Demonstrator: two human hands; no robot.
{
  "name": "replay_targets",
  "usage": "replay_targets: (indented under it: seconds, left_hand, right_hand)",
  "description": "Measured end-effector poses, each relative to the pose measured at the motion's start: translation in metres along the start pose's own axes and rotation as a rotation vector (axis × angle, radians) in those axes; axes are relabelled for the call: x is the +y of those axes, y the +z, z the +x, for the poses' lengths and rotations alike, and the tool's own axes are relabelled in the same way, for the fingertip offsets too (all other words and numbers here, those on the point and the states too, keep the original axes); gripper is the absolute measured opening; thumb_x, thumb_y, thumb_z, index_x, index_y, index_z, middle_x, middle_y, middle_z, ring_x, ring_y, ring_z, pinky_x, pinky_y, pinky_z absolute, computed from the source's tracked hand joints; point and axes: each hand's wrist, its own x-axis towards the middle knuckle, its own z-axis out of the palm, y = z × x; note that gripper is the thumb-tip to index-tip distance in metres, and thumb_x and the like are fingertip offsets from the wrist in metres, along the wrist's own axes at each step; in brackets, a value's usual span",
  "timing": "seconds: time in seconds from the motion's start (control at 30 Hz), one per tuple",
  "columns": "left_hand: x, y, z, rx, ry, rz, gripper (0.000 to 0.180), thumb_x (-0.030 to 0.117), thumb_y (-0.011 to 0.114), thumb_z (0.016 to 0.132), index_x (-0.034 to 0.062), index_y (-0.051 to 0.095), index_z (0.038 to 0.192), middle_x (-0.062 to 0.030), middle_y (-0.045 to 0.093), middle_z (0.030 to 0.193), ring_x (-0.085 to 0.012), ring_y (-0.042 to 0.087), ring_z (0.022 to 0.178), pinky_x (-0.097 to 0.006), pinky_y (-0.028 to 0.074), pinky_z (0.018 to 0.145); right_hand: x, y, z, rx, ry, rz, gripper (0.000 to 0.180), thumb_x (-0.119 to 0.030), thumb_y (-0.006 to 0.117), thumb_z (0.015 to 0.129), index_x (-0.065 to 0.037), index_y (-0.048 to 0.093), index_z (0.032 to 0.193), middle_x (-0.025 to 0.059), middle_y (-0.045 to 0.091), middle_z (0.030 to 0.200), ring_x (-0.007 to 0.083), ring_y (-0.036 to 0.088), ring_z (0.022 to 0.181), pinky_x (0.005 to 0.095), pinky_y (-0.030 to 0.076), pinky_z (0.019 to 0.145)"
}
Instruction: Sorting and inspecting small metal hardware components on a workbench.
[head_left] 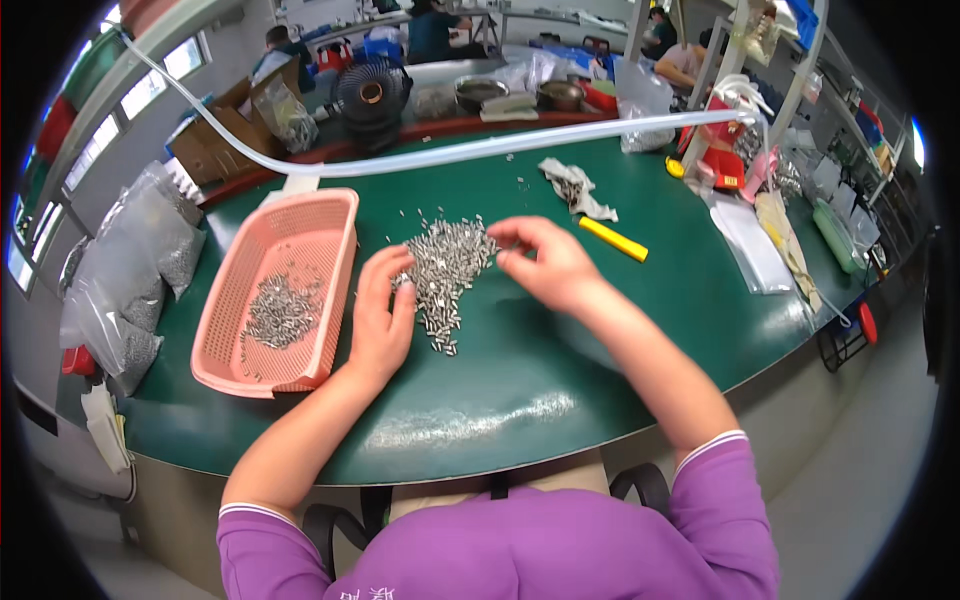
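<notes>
Metal pins [447, 270] heaped on green bench [560, 350], just right of pink basket [275, 290]. My left hand [380, 315] flat, open, against heap; right hand [545, 262] fingers pinched, whether on pin cannot tell. Risk: sweep scatters pins, strays roll toward bench edge.

Left hand [381, 318] flat, fingers spread, right hand [545, 262] curled, fingertips pinching

Metal parts in pile [447, 270] too small to identify; right hand [548, 266] fingers' grip unclear.
</notes>
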Motion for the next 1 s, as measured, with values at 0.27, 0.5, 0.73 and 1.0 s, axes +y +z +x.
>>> replay_targets:
  seconds: [0.27, 0.5, 0.73, 1.0]
  left_hand:
    - [-0.004, 0.01, -0.002, 0.059, -0.224, -0.515, 0.025, 0.007, 0.043, 0.097, 0.0008, 0.05, 0.12, -0.0073, 0.054, 0.106, -0.0134, 0.053, 0.092, -0.027, 0.045, 0.085]
    - [-0.001, 0.009, -0.003, 0.003, -0.316, -0.563, 0.025, 0.007, 0.043, 0.097, 0.0008, 0.05, 0.121, -0.0059, 0.053, 0.102, -0.011, 0.051, 0.089, -0.025, 0.044, 0.083]
    - [-0.012, 0.008, -0.004, 0.079, -0.305, -0.45, 0.027, 0.002, 0.044, 0.094, 0.0001, 0.049, 0.12, -0.0078, 0.052, 0.107, -0.0144, 0.051, 0.097, -0.029, 0.043, 0.089]
    - [-0.015, 0.011, -0.004, 0.057, -0.322, -0.365, 0.028, 0.002, 0.05, 0.091, 0.0027, 0.051, 0.119, -0.0078, 0.054, 0.106, -0.0141, 0.053, 0.094, -0.026, 0.042, 0.083]
  right_hand:
    - [0.011, -0.006, 0.013, -0.244, 0.121, -0.135, 0.026, -0.01, 0.064, 0.079, -0.004, 0.065, 0.105, 0.0122, 0.064, 0.1, 0.0229, 0.064, 0.089, 0.0333, 0.052, 0.082]
    - [0.045, 0.015, 0.039, 0.037, -0.237, -0.493, 0.034, 0.002, 0.059, 0.077, -0.007, 0.063, 0.109, 0.012, 0.059, 0.102, 0.0305, 0.06, 0.096, 0.0389, 0.049, 0.086]
    - [0.027, 0.002, 0.029, -0.158, -0.177, -0.446, 0.023, 0.002, 0.057, 0.076, -0.008, 0.068, 0.094, 0.0116, 0.061, 0.092, 0.0307, 0.06, 0.089, 0.0376, 0.05, 0.08]
    - [0.028, -0.006, -0.013, -0.228, -0.394, -1.029, 0.041, -0.008, 0.054, 0.077, -0.002, 0.057, 0.117, 0.008, 0.053, 0.098, 0.0237, 0.053, 0.089, 0.0351, 0.047, 0.073]
